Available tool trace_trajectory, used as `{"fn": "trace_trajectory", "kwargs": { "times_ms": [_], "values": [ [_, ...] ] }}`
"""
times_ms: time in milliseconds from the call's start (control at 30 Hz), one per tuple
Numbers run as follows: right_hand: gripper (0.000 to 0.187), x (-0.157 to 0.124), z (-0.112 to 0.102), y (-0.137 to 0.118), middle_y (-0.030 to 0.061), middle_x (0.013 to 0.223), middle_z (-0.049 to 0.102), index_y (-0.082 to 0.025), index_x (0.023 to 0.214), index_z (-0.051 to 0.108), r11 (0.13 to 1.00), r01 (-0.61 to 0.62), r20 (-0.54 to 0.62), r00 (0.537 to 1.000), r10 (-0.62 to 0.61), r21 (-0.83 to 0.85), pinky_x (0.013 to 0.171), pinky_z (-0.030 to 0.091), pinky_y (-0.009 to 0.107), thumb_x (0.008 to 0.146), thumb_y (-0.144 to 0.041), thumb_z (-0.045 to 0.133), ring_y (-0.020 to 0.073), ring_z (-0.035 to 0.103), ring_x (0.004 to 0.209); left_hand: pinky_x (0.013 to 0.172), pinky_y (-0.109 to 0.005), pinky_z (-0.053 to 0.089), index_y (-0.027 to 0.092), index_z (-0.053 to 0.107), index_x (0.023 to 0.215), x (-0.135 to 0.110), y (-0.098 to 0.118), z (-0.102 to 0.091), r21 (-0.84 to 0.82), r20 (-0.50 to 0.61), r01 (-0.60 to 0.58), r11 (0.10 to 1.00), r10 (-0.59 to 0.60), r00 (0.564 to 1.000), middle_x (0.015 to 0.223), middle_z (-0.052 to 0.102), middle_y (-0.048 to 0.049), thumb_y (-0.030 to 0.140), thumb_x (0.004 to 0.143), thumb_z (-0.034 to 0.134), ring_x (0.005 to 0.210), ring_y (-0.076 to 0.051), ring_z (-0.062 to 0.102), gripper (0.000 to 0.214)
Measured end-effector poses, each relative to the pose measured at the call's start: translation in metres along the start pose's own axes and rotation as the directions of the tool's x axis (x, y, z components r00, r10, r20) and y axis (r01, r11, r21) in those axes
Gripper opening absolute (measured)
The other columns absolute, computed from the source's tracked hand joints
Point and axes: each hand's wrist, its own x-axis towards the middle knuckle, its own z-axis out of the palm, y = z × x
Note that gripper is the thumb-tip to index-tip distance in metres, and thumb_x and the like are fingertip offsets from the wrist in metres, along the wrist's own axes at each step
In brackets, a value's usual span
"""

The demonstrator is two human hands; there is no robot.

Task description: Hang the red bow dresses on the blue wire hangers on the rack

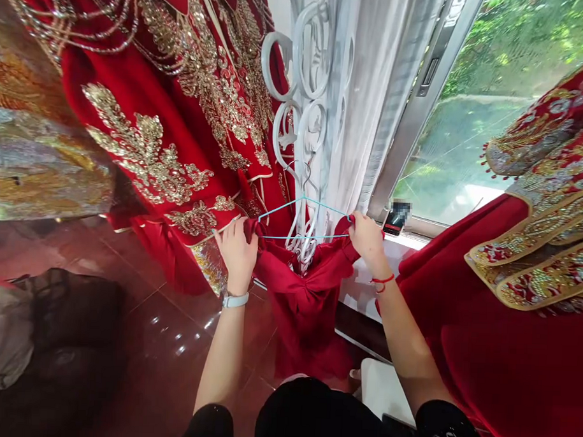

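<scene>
A plain red dress (pixel 308 302) hangs down in front of me from a thin light-blue wire hanger (pixel 304 237). My left hand (pixel 237 251) is closed on the dress's shoulder at the hanger's left end, with the thumb over the cloth. At the other end, my right hand (pixel 366 237) grips the opposite shoulder, fingers wrapped round the fabric. The hanger's hook points up in front of white scrolled ironwork (pixel 301 72). The lower part of the dress falls towards the floor in folds.
Red garments with gold beading (pixel 178 170) hang on the left, and another embroidered red outfit (pixel 534 252) on the right. A dark phone-like object (pixel 396 221) lies on the windowsill. A white stool (pixel 384 387) stands below. Dark bags (pixel 67 338) sit on the tiled floor.
</scene>
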Motion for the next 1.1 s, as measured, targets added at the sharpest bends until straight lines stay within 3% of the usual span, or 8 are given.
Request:
{"fn": "trace_trajectory", "kwargs": {
  "times_ms": [133, 267, 400, 567, 767, 967, 1100],
  "values": [
    [0.038, -0.003, -0.004, -0.002, 0.0173, 0.117, 0.072, -0.017, 0.128, 0.061, 0.997, -0.024, -0.003, 1.0, 0.023, -0.072, 0.081, 0.049, 0.034, 0.099, -0.008, 0.038, 0.0297, 0.068, 0.109, 0.124, -0.063, 0.025, 0.013, 0.06, 0.133, 0.004, 0.004, -0.002, 0.097, 0.037, -0.037, 0.995, 0.034, 0.999, 0.132, 0.068, -0.0204, 0.033, 0.092, 0.058, 0.129, -0.038, 0.059, 0.046],
    [0.03, -0.01, -0.006, -0.008, 0.0185, 0.117, 0.072, -0.016, 0.127, 0.06, 0.992, -0.061, -0.02, 0.998, 0.059, -0.11, 0.077, 0.048, 0.033, 0.103, -0.019, 0.042, 0.0304, 0.07, 0.107, 0.125, -0.059, 0.027, 0.009, 0.06, 0.133, 0.008, 0.006, -0.001, 0.153, 0.079, -0.071, 0.986, 0.06, 0.995, 0.13, 0.069, -0.0207, 0.025, 0.094, 0.051, 0.125, -0.035, 0.063, 0.043],
    [0.024, -0.012, -0.013, 0.0, 0.0147, 0.117, 0.073, -0.018, 0.123, 0.062, 0.994, 0.008, 0.004, 1.0, -0.007, -0.109, 0.076, 0.047, 0.03, 0.103, -0.024, 0.051, 0.0265, 0.071, 0.105, 0.124, -0.057, 0.03, 0.007, 0.058, 0.135, 0.009, 0.011, 0.0, 0.181, 0.095, -0.085, 0.98, 0.068, 0.993, 0.13, 0.068, -0.0222, 0.02, 0.093, 0.048, 0.125, -0.034, 0.063, 0.045],
    [0.022, -0.006, -0.016, 0.012, 0.0127, 0.112, 0.074, -0.019, 0.118, 0.062, 0.994, 0.052, -0.007, 0.999, -0.053, -0.093, 0.075, 0.048, 0.03, 0.098, -0.027, 0.062, 0.0266, 0.071, 0.101, 0.103, -0.052, 0.049, 0.003, 0.062, 0.125, 0.008, 0.021, -0.004, 0.293, 0.148, -0.086, 0.952, 0.044, 0.988, 0.114, 0.071, -0.0265, 0.017, 0.093, 0.041, 0.112, -0.038, 0.067, 0.04],
    [0.024, 0.0, -0.007, 0.009, 0.0163, 0.114, 0.072, -0.018, 0.118, 0.064, 0.998, 0.007, -0.074, 0.997, -0.011, -0.064, 0.081, 0.051, 0.036, 0.098, -0.016, 0.051, 0.029, 0.069, 0.103, 0.09, -0.044, 0.052, 0.008, 0.064, 0.118, 0.008, 0.018, -0.011, 0.307, 0.127, -0.049, 0.95, 0.01, 0.992, 0.1, 0.072, -0.0214, 0.016, 0.095, 0.036, 0.1, -0.034, 0.069, 0.037],
    [0.03, 0.004, 0.011, 0.001, 0.0162, 0.111, 0.072, -0.018, 0.117, 0.066, 0.997, -0.061, -0.197, 0.979, 0.051, -0.044, 0.101, 0.045, 0.055, 0.101, -0.015, 0.041, 0.0309, 0.066, 0.108, 0.087, -0.042, 0.053, 0.011, 0.065, 0.12, 0.004, 0.021, -0.018, 0.294, 0.148, 0.02, 0.956, -0.066, 0.987, 0.103, 0.072, -0.0211, 0.019, 0.095, 0.041, 0.105, -0.035, 0.068, 0.036],
    [0.036, 0.016, 0.006, 0.004, 0.0191, 0.108, 0.073, -0.014, 0.119, 0.066, 0.997, -0.05, -0.13, 0.991, 0.042, -0.058, 0.089, 0.05, 0.042, 0.1, -0.01, 0.036, 0.0295, 0.069, 0.1, 0.086, -0.043, 0.053, 0.012, 0.066, 0.122, 0.004, 0.021, -0.022, 0.297, 0.147, 0.03, 0.955, -0.077, 0.986, 0.102, 0.073, -0.0212, 0.019, 0.094, 0.041, 0.102, -0.036, 0.069, 0.038]
  ]
}}
